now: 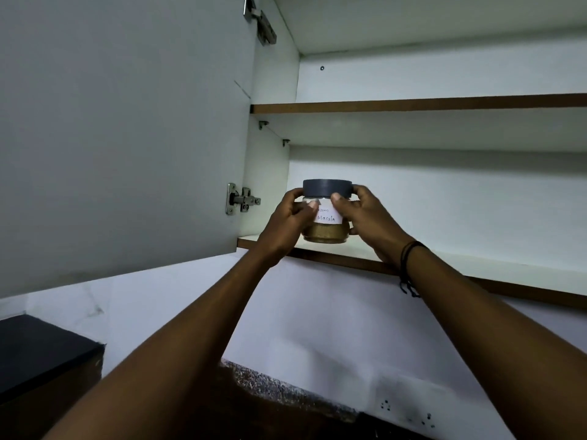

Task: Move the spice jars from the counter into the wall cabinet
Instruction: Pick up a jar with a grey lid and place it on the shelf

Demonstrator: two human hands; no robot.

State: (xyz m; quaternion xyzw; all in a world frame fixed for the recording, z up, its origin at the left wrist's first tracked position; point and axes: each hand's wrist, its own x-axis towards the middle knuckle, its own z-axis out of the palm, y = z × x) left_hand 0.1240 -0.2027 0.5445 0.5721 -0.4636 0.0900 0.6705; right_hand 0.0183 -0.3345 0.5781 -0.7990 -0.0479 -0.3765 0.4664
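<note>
Both hands, left hand (287, 217) and right hand (365, 217), are holding the spice jar (325, 230) with fingers (336, 196) clamped on it, just above the bottom shelf (444, 258); lowering it level and upright before letting go is advisable.

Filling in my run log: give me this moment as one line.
stage: placing | object: spice jar, grey lid | held by: left hand + right hand | location: bottom shelf front edge | cabinet door: open

The white bottom shelf (444, 258) carries one upright spice jar (325, 230).
</note>
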